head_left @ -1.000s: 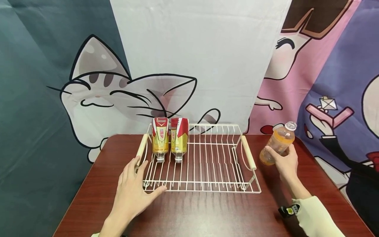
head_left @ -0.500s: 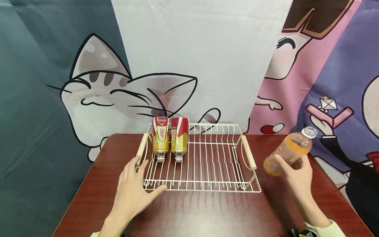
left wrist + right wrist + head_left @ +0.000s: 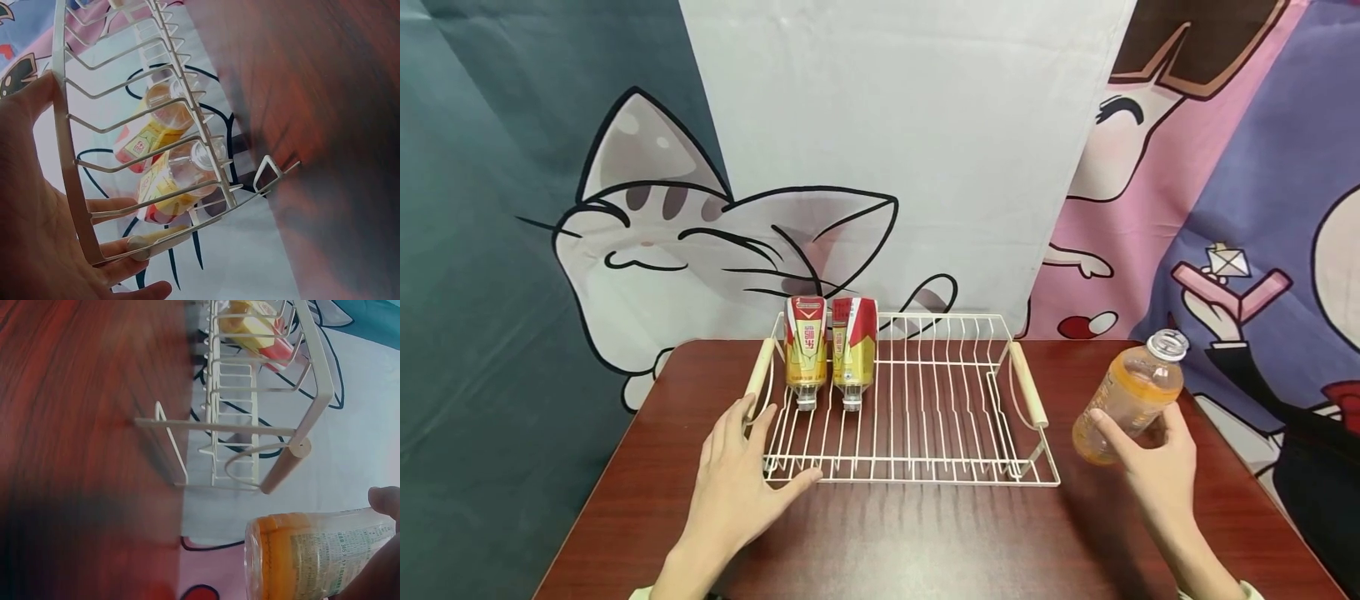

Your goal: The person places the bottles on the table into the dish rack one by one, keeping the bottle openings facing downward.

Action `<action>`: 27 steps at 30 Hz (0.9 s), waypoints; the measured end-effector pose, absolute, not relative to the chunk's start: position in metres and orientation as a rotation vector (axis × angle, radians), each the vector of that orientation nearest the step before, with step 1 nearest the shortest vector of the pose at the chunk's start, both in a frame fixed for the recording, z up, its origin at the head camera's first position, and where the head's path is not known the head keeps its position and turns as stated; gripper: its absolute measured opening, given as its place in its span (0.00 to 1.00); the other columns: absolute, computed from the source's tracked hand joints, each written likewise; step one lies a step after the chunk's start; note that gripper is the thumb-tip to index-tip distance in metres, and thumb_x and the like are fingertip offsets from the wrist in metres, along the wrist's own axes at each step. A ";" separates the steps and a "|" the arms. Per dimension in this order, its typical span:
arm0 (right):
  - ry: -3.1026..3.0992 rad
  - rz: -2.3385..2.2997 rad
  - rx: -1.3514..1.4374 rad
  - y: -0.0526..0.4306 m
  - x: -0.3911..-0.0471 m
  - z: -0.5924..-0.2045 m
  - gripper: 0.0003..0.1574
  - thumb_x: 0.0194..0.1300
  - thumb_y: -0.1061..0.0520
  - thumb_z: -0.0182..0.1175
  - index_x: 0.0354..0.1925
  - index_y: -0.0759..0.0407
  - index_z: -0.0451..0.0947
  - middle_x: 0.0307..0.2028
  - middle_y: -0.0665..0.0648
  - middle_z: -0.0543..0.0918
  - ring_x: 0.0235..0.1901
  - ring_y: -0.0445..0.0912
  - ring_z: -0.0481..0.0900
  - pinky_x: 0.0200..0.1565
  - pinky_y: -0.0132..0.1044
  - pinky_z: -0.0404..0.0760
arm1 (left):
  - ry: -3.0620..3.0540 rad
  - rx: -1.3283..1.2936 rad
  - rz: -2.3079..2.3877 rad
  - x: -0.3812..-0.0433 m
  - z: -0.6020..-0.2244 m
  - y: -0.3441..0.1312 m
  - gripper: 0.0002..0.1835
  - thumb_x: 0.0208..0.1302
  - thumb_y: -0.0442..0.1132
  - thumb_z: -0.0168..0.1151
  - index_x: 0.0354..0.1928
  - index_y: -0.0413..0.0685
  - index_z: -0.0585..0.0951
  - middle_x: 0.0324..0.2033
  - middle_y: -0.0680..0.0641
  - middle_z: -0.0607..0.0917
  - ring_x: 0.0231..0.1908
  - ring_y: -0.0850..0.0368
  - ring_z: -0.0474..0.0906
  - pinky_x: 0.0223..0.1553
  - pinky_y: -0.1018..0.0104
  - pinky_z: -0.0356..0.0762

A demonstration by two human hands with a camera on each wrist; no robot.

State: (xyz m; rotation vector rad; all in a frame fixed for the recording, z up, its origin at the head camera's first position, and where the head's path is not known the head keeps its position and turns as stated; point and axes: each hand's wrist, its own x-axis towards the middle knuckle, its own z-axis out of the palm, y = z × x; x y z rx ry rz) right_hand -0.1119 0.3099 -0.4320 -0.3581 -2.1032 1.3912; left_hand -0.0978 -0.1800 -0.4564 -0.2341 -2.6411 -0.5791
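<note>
My right hand grips a clear plastic bottle with orange bands, tilted with its capped end up and to the right. The bottle's base is raised off the table, right of a white wire rack. My left hand is spread at the rack's near left corner, thumb at the front rail and fingers beside the left wooden handle. In the left wrist view some fingers pass behind the corner wires. Two red and yellow bottles stand neck down in the rack's left part.
The rack's right wooden handle lies between the rack slots and the held bottle. A dark red-brown table carries the rack. Behind it hangs a cartoon-printed cloth.
My right hand has moved the clear bottle right and toward me, with a slight leftward return most recently. My left hand, the rack and the two bottles in it stay in place.
</note>
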 end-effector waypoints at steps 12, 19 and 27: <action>-2.180 0.929 -0.111 0.302 -0.103 -0.420 0.51 0.41 0.63 0.88 0.67 0.59 0.85 0.50 0.54 0.83 0.53 0.25 0.64 0.54 0.40 0.62 | -2.600 -0.280 -0.513 -0.098 -0.458 -0.180 0.58 0.55 0.73 0.75 0.80 0.44 0.72 0.78 0.33 0.67 0.78 0.33 0.61 0.74 0.31 0.61; -2.107 0.722 0.186 0.301 -0.108 -0.416 0.44 0.54 0.41 0.78 0.66 0.57 0.87 0.52 0.74 0.81 0.50 0.52 0.70 0.57 0.48 0.55 | -2.613 -0.274 -0.510 -0.097 -0.458 -0.180 0.58 0.56 0.73 0.75 0.81 0.45 0.71 0.78 0.33 0.67 0.79 0.32 0.61 0.74 0.30 0.61; -2.053 0.555 0.282 0.299 -0.111 -0.406 0.46 0.69 0.22 0.60 0.63 0.54 0.89 0.51 0.72 0.83 0.52 0.74 0.71 0.64 0.53 0.52 | -2.622 -0.283 -0.508 -0.098 -0.456 -0.180 0.58 0.57 0.73 0.74 0.82 0.47 0.69 0.78 0.32 0.68 0.78 0.31 0.60 0.76 0.29 0.56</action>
